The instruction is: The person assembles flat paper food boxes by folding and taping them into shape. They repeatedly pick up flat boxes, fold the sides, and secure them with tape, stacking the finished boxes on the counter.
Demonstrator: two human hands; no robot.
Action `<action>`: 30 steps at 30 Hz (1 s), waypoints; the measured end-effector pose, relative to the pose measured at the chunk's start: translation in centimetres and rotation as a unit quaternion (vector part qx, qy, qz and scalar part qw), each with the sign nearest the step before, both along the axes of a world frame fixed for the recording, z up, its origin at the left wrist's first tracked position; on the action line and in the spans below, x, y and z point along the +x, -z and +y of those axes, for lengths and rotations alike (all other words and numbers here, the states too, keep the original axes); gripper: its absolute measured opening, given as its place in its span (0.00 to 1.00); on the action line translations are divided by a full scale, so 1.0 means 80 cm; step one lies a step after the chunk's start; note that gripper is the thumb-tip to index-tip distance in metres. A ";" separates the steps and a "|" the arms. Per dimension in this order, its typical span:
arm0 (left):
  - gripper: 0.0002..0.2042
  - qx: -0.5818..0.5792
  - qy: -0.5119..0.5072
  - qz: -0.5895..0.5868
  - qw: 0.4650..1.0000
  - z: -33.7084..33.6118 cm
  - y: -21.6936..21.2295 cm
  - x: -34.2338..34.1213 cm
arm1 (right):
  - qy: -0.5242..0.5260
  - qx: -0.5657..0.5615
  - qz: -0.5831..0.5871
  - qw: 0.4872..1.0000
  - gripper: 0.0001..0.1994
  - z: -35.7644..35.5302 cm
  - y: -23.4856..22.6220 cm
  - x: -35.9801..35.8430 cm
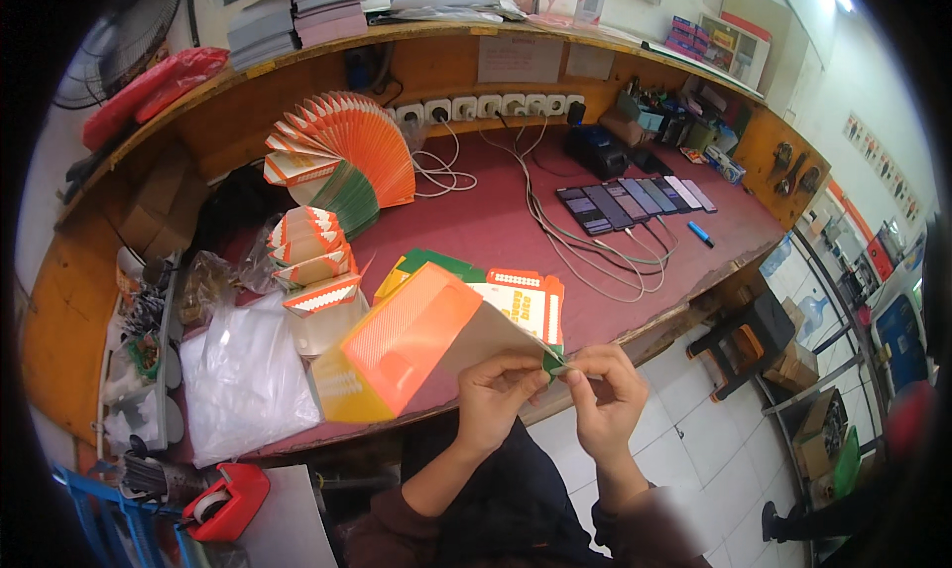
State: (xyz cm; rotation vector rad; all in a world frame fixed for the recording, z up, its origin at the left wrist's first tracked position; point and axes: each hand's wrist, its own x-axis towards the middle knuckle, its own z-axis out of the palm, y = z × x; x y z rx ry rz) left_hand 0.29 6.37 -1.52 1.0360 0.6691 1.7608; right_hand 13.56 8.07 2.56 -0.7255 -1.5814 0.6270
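A printed cardboard carton blank [412,342], orange and yellow with a plain inner face, is bent and held in the air over the table's front edge. My left hand [496,399] pinches its green end, fingers closed. Close beside it, my right hand [607,394] grips the same green end between thumb and fingers. Just behind the held piece lies a pile of flat carton blanks [531,305], partly hidden by it. To the left stands a row of folded cartons [315,255] nested together. Farther back, a fanned stack of orange and green blanks [352,151] rests on the table.
A pile of clear plastic bags [243,389] covers the left front. Several phones [635,203] with white cables lie at the right, near a blue marker [700,234]. A red tape dispenser [230,501] sits at lower left. A black stool [749,335] stands on the tiled floor.
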 end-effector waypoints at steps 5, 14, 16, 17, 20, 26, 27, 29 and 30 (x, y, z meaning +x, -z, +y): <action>0.09 0.004 0.016 -0.041 0.999 0.000 -0.003 0.001 | 0.025 0.116 -0.111 0.987 0.11 -0.008 0.006 -0.010; 0.20 -0.103 0.184 -0.340 0.916 -0.013 -0.030 -0.033 | -0.023 0.245 -0.152 0.957 0.26 0.021 0.030 0.003; 0.23 -0.010 0.313 -0.422 0.851 -0.009 -0.034 -0.041 | 0.049 0.258 -0.143 0.954 0.23 0.024 0.025 0.015; 0.23 -0.036 0.264 -0.409 0.873 -0.007 -0.034 -0.041 | 0.064 0.251 -0.133 0.957 0.22 0.024 0.022 0.018; 0.26 0.016 0.211 -0.261 0.942 -0.007 -0.030 -0.012 | 0.113 0.253 -0.132 0.952 0.16 0.020 0.015 0.015; 0.14 0.007 -0.073 -0.040 0.996 -0.005 -0.019 0.010 | 0.065 0.215 -0.111 0.968 0.09 0.018 0.006 -0.013; 0.08 -0.002 -0.113 -0.077 0.991 -0.004 -0.017 0.008 | 0.047 0.172 -0.093 0.980 0.08 0.017 0.004 -0.015; 0.06 0.047 -0.196 -0.026 0.979 -0.002 -0.012 0.002 | 0.014 0.091 -0.039 0.995 0.07 0.013 0.001 -0.019; 0.06 0.077 -0.235 0.005 0.969 -0.002 -0.009 0.000 | 0.018 0.073 -0.054 0.996 0.06 0.010 0.000 -0.021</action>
